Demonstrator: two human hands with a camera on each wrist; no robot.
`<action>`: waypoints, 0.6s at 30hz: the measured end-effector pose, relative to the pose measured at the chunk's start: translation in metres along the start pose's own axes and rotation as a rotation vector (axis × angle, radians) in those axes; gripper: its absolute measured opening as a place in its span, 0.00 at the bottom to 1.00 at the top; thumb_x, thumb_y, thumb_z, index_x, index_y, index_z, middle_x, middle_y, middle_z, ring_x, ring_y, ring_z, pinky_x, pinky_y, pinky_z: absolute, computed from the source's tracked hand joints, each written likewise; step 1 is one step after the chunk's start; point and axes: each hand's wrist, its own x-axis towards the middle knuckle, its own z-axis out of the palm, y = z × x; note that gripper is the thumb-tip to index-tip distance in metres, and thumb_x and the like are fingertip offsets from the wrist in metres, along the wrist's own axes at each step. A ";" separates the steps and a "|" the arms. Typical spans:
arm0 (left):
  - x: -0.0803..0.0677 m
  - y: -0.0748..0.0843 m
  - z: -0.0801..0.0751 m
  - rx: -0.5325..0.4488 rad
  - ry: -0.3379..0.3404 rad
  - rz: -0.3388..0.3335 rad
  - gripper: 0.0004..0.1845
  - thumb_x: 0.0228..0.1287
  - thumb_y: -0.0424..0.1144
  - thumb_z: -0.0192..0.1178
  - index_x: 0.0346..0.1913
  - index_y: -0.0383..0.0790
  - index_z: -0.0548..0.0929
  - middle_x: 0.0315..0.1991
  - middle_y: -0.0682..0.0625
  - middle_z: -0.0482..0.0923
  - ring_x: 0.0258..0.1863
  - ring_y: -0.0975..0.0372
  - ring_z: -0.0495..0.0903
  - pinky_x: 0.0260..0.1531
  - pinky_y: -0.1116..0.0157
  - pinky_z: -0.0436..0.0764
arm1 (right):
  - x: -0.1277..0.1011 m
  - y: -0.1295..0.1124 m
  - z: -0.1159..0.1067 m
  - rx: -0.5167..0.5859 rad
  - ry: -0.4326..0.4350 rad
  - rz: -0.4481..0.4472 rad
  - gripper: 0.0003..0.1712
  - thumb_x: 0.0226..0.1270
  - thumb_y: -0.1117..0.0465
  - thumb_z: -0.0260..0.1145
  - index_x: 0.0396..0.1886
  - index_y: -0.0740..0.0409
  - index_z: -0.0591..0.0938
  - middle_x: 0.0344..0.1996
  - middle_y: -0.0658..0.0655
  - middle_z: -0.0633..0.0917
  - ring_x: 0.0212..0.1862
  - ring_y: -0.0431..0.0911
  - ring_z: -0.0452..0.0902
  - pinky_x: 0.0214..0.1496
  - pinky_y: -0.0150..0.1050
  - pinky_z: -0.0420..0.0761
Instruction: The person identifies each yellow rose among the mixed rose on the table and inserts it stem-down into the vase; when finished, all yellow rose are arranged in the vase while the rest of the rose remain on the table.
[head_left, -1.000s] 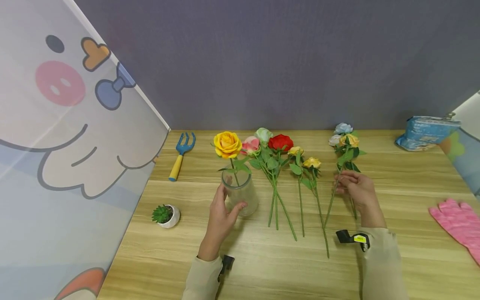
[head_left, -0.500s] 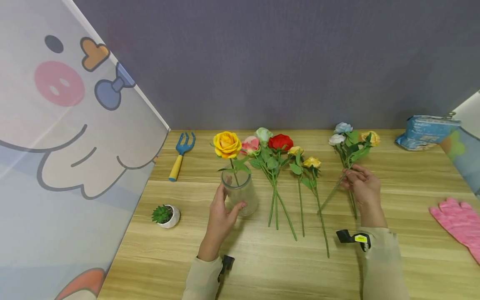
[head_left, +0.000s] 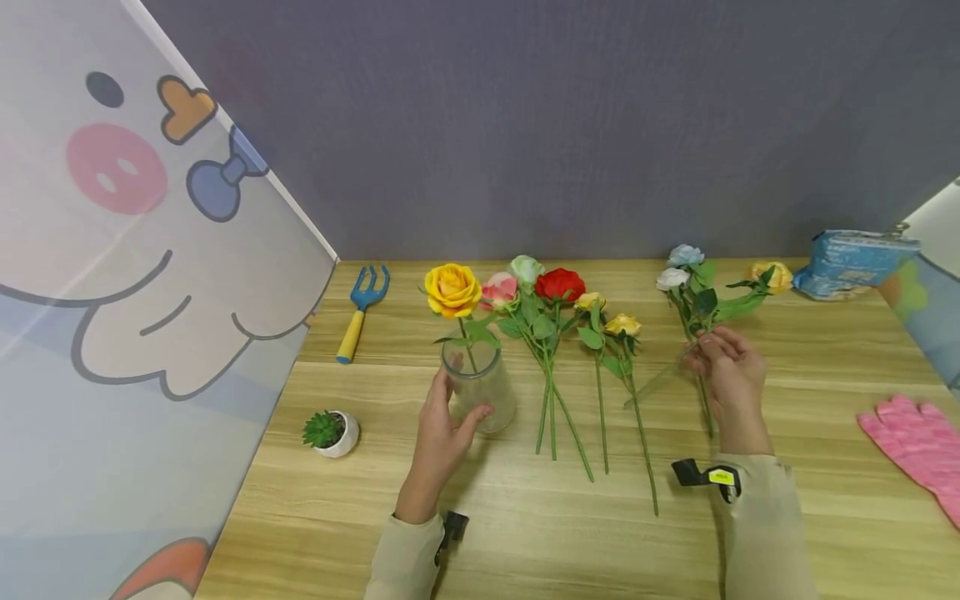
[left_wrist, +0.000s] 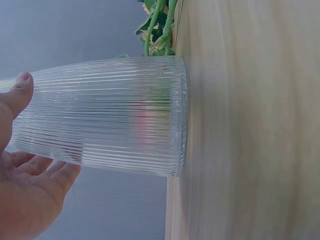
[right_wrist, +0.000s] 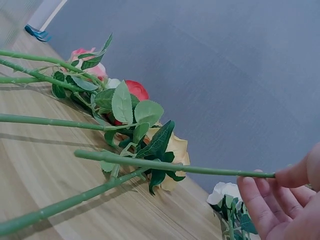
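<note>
Pinching a green stem [head_left: 678, 360] between thumb and fingertips, my right hand [head_left: 731, 379] holds it off the table [head_left: 810, 350] — its yellow bloom [head_left: 772, 275] tilted out to the right. My left hand [head_left: 442, 433] curls around the ribbed glass vase [head_left: 480, 392], which stands upright with a yellow rose [head_left: 452, 289] in it — the other flowers [head_left: 558, 287] lie between my hands.

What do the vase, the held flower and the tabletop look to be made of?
Vase: clear ribbed glass, or possibly hard plastic; it is see-through with fine ridges and soft highlights. Flower, pinched by the right hand: likely artificial, with a smooth, even green stem and stiff, neat leaves. Tabletop: matte light wood-grain, probably laminate given its uniform streaks.
</note>
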 end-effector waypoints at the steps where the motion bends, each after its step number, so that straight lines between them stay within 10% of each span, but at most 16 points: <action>1: 0.000 0.000 0.000 0.001 0.000 0.001 0.48 0.57 0.27 0.75 0.76 0.24 0.58 0.73 0.28 0.65 0.69 0.38 0.71 0.69 0.43 0.71 | 0.000 0.000 0.001 0.027 0.004 -0.007 0.11 0.75 0.73 0.61 0.52 0.61 0.72 0.36 0.52 0.86 0.30 0.41 0.85 0.30 0.29 0.88; 18: 0.001 0.000 0.000 -0.002 -0.002 0.018 0.47 0.58 0.26 0.74 0.76 0.24 0.58 0.71 0.29 0.66 0.68 0.39 0.72 0.68 0.42 0.73 | 0.000 -0.001 0.008 0.175 0.132 -0.053 0.06 0.74 0.74 0.61 0.45 0.63 0.77 0.37 0.56 0.83 0.27 0.45 0.84 0.27 0.33 0.88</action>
